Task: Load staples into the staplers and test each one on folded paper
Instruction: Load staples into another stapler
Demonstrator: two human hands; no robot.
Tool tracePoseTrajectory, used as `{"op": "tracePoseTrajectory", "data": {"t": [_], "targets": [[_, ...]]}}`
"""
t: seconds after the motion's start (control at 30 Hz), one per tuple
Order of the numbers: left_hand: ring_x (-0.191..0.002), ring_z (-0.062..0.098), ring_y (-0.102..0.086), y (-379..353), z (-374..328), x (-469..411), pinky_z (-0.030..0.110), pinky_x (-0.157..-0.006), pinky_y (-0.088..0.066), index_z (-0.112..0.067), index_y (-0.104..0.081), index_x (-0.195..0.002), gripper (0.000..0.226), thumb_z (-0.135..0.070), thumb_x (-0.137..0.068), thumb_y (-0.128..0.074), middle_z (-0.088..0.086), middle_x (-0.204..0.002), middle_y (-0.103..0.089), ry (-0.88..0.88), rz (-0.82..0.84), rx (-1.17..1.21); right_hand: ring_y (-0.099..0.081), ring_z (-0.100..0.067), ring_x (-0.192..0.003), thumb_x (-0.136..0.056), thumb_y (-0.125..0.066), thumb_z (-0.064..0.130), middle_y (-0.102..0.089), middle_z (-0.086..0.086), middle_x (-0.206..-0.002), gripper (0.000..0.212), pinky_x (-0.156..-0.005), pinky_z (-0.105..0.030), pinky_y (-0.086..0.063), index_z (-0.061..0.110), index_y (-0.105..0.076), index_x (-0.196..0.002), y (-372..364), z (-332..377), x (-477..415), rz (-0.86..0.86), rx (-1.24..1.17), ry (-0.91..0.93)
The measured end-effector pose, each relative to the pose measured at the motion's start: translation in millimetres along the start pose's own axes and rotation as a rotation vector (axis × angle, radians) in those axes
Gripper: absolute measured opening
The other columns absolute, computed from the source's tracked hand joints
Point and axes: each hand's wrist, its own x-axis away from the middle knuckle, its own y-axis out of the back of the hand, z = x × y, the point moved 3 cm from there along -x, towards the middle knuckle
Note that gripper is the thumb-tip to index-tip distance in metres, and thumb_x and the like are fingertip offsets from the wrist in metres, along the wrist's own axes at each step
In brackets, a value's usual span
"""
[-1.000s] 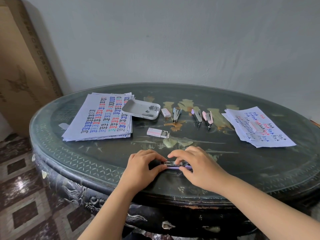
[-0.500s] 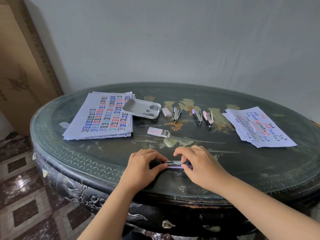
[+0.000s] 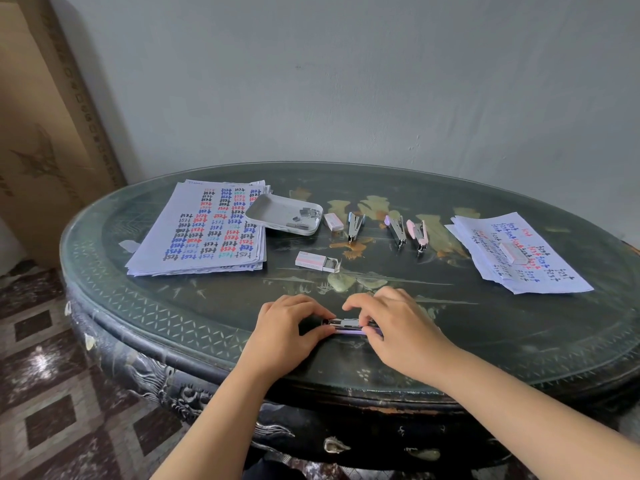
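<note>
A small purple stapler [image 3: 349,326] lies opened flat near the table's front edge, its metal channel facing up. My left hand [image 3: 285,332] pinches its left end between thumb and fingers. My right hand [image 3: 398,329] grips its right end, fingertips curled over the channel. Three more staplers stand further back: a blue one [image 3: 354,226], a purple one [image 3: 396,230] and a pink one [image 3: 418,234]. An open staple box [image 3: 317,262] lies in front of them. A white tray [image 3: 277,211] holds loose staple strips.
A stack of printed sheets [image 3: 204,233] lies at the back left, partly under the tray. Another sheet pile [image 3: 516,252] with a small box [image 3: 513,253] on it sits at the right. A shut staple box [image 3: 333,221] lies beside the tray. A cardboard carton [image 3: 41,133] leans at the left wall.
My right hand's fingers have shifted slightly along the stapler's channel; my left hand keeps its hold. The stapler stays in place.
</note>
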Motion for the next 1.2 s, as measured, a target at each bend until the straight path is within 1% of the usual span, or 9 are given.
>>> {"op": "tracePoseTrajectory", "data": {"t": [0.13, 0.23, 0.3, 0.7, 0.83, 0.9, 0.97, 1.07, 1.2], "targets": [[-0.094, 0.000, -0.056, 0, 0, 1, 0.042, -0.088, -0.046, -0.042, -0.066, -0.095, 0.027, -0.060, -0.076, -0.057, -0.030, -0.092, -0.061, -0.005, -0.001, 0.008, -0.050, -0.015, -0.086, -0.082, -0.060, 0.004, -0.059, 0.012, -0.079, 0.040, -0.079, -0.022, -0.034, 0.026, -0.054, -0.115, -1, 7, -3, 0.025, 0.047, 0.064], [-0.094, 0.000, -0.056, 0, 0, 1, 0.042, -0.088, -0.046, -0.042, -0.066, -0.095, 0.028, -0.061, -0.076, -0.057, -0.029, -0.092, -0.061, -0.004, -0.004, 0.013, -0.052, -0.014, -0.081, -0.077, -0.068, 0.007, -0.056, 0.012, -0.078, 0.041, -0.078, -0.023, -0.040, 0.026, -0.053, -0.110, -1, 6, -2, -0.013, 0.090, 0.051], [-0.094, 0.001, -0.056, 0, 0, 1, 0.042, -0.088, -0.046, -0.042, -0.066, -0.095, 0.028, -0.061, -0.076, -0.057, -0.029, -0.091, -0.061, -0.005, -0.003, 0.015, -0.053, -0.013, -0.082, -0.074, -0.072, 0.008, -0.056, 0.013, -0.081, 0.044, -0.080, -0.022, -0.038, 0.027, -0.052, -0.108, -1, 5, -1, -0.032, 0.086, 0.037], [-0.093, 0.001, -0.057, 1, 0, 0, 0.042, -0.087, -0.047, -0.040, -0.068, -0.094, 0.027, -0.059, -0.076, -0.058, -0.029, -0.092, -0.062, -0.012, -0.011, 0.019, -0.052, -0.009, -0.083, -0.075, -0.070, 0.006, -0.064, 0.017, -0.082, 0.047, -0.081, -0.026, -0.045, 0.029, -0.053, -0.112, -3, 5, 1, -0.044, 0.093, 0.088], [-0.093, 0.000, -0.057, 1, 0, 1, 0.042, -0.087, -0.047, -0.041, -0.068, -0.093, 0.026, -0.059, -0.076, -0.059, -0.029, -0.091, -0.062, -0.008, -0.009, 0.019, -0.051, -0.002, -0.095, -0.082, -0.066, 0.012, -0.064, 0.020, -0.096, 0.041, -0.090, -0.015, -0.034, 0.030, -0.054, -0.117, 0, 1, 3, -0.076, -0.142, -0.006], [-0.094, 0.000, -0.057, 1, 1, 0, 0.042, -0.088, -0.047, -0.041, -0.068, -0.093, 0.025, -0.058, -0.076, -0.060, -0.030, -0.092, -0.062, -0.007, -0.006, 0.022, -0.052, 0.000, -0.097, -0.080, -0.066, 0.010, -0.059, 0.016, -0.100, 0.037, -0.088, -0.011, -0.036, 0.027, -0.056, -0.112, 3, -5, 7, -0.139, -0.266, -0.094], [-0.094, 0.000, -0.057, 1, 1, 0, 0.041, -0.089, -0.046, -0.042, -0.068, -0.093, 0.025, -0.058, -0.076, -0.060, -0.030, -0.093, -0.062, -0.002, -0.005, 0.026, -0.054, -0.003, -0.090, -0.078, -0.067, 0.005, -0.057, 0.011, -0.093, 0.033, -0.080, -0.010, -0.041, 0.025, -0.054, -0.101, 6, -11, 13, -0.208, -0.321, -0.185], [-0.095, -0.001, -0.056, 1, 1, 0, 0.041, -0.090, -0.046, -0.042, -0.068, -0.093, 0.025, -0.058, -0.076, -0.059, -0.031, -0.092, -0.061, 0.003, -0.007, 0.024, -0.060, -0.002, -0.084, -0.078, -0.071, 0.003, -0.063, 0.013, -0.083, 0.029, -0.074, -0.007, -0.043, 0.025, -0.058, -0.092, 7, -16, 19, -0.212, -0.336, -0.245], [-0.094, -0.001, -0.056, 0, 1, 0, 0.042, -0.088, -0.047, -0.042, -0.069, -0.092, 0.023, -0.056, -0.076, -0.061, -0.032, -0.091, -0.061, -0.006, -0.013, 0.017, -0.061, 0.001, -0.087, -0.078, -0.073, 0.005, -0.070, 0.016, -0.086, 0.034, -0.078, -0.003, -0.038, 0.030, -0.059, -0.098, 10, -15, 15, -0.159, -0.473, -0.266]]}}
